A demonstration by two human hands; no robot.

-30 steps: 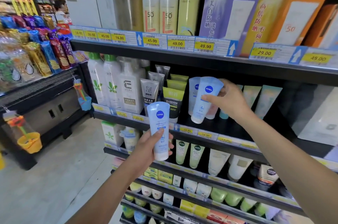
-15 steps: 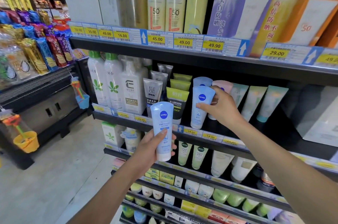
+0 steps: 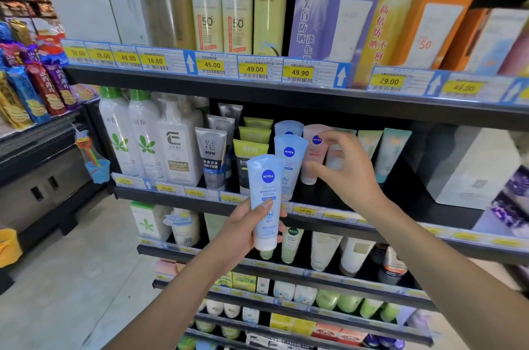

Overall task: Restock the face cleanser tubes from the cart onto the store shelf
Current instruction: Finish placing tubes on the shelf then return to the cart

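Left hand (image 3: 243,235) grips tube (image 3: 264,192) upright, label out, likely for facing. Right hand (image 3: 343,178) spread, empty, beside shelved tubes (image 3: 289,166) at shelf (image 3: 409,201) front edge

Blue tube (image 3: 264,201) upright, cap down, off shelf (image 3: 415,192), 2nd tube (image 3: 289,166) shelved

Wide-angle view under bright, even light from above. The spray cans (image 3: 220,3) above the price strip (image 3: 254,67) are fully lit. The recess directly below the strip is shaded by the shelf (image 3: 286,92). Labels at the strip's right end are smeared, and the right hand (image 3: 347,175) below it is motion-blurred. Shelf lines below the strip are bowed toward the frame edges.
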